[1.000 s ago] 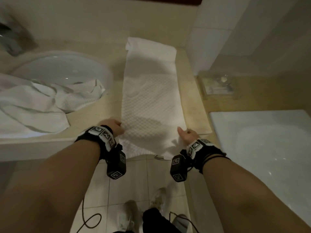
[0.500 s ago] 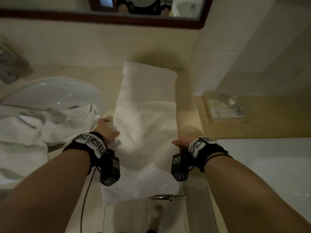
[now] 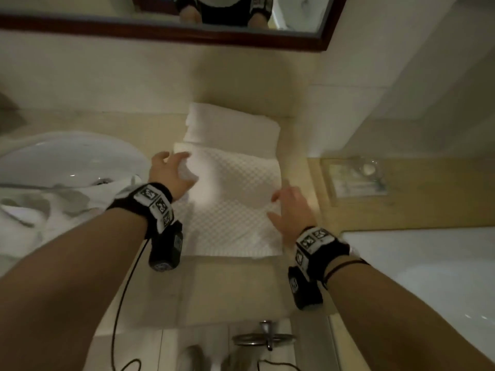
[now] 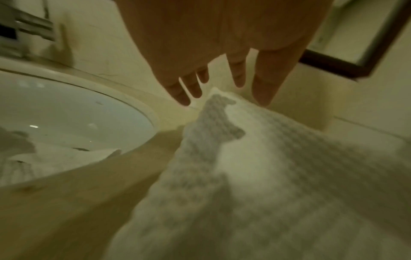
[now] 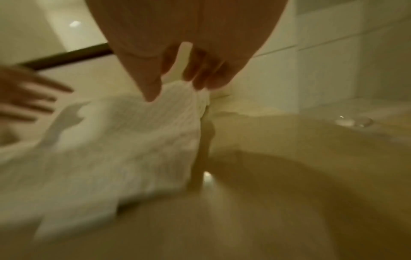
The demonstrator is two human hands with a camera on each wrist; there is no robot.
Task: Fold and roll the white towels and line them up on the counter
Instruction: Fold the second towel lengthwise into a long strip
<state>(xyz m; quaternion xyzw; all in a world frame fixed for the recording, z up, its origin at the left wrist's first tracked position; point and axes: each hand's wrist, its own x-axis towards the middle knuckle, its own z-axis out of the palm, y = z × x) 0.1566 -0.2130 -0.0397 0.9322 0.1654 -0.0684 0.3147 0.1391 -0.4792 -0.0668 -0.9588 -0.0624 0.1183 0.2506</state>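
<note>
Folded forward now — waffle-weave towel (image 3: pixel 230 207) lies doubled, both hands (image 3: pixel 171 175) (image 3: pixel 290 212) spread flat.

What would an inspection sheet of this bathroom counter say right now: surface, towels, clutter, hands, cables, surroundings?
Surface: beige counter, near part bare.
Job's things: waffle towel folded over on the counter; crumpled white towels lie partly in the sink.
Clutter: clear tray right of the towel.
Grippers: left hand at the towel's far left corner, fingers spread; right hand on its right edge, fingers straight.
Cables: black cable hangs from the left wrist camera.
Surroundings: framed mirror above; white bathtub to the right.
</note>
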